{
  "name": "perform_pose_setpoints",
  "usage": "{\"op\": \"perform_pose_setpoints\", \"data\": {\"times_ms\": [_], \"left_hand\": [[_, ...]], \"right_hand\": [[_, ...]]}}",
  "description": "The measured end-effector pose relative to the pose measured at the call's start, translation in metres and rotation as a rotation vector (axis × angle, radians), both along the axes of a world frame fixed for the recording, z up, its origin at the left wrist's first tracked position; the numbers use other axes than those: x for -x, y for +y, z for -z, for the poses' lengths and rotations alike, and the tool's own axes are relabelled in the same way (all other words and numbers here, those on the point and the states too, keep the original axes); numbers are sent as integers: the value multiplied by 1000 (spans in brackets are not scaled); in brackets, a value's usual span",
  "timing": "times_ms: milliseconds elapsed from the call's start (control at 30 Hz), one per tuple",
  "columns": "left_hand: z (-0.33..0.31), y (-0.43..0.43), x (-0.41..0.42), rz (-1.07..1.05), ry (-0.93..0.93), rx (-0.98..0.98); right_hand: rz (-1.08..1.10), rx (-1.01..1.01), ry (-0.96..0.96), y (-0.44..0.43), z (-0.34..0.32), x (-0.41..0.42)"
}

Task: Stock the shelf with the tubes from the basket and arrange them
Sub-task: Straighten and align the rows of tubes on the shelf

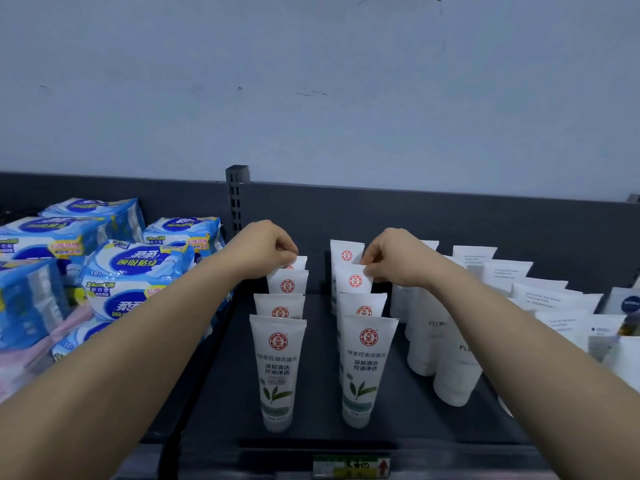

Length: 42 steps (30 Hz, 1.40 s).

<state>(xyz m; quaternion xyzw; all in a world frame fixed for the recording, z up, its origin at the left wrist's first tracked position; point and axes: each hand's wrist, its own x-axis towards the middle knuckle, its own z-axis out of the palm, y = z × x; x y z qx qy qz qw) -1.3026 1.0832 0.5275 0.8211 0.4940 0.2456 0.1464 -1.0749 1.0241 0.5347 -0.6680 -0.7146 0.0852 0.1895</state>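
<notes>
- Dark grey shelf (318, 375) takes up most of the view, with a pale wall behind it.
- Blue pad packs (135, 271) are piled up on the left side.
- Plain white tubes (450, 358) stand in rows on the right, one row just beside the task tubes.
- The green-leaf tubes are mid-shelf, standing cap-down in two rows of four: left row (277, 368) and right row (367, 368), with a bare strip between them.
- Left hand (266, 252) is curled at the back of the left row, pinching the top edge of the rearmost tube (300, 262).
- Right hand (398, 258) pinches the top corner of the third tube (353, 282) in the right row.
- Small price tag (351, 465) is on the front lip.
</notes>
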Motion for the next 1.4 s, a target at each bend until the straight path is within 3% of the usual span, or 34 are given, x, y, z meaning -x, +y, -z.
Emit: {"op": "perform_pose_setpoints", "data": {"times_ms": [333, 500, 633, 800, 1100, 1400], "left_hand": [[2, 3, 3, -6, -4, -2], [2, 2, 3, -10, -2, -10], [3, 2, 2, -13, 2, -17], [-3, -3, -7, 33, -66, -67], [-14, 7, -52, 162, 224, -49], [-10, 12, -58, 232, 183, 16]], "right_hand": [[-42, 162, 35, -4, -11, -7], [48, -61, -50, 25, -13, -5], [46, 0, -91, 47, 0, -4], [95, 6, 27, 55, 3, -7], [49, 92, 151, 35, -5, -14], [18, 139, 159, 27, -4, -16]]}}
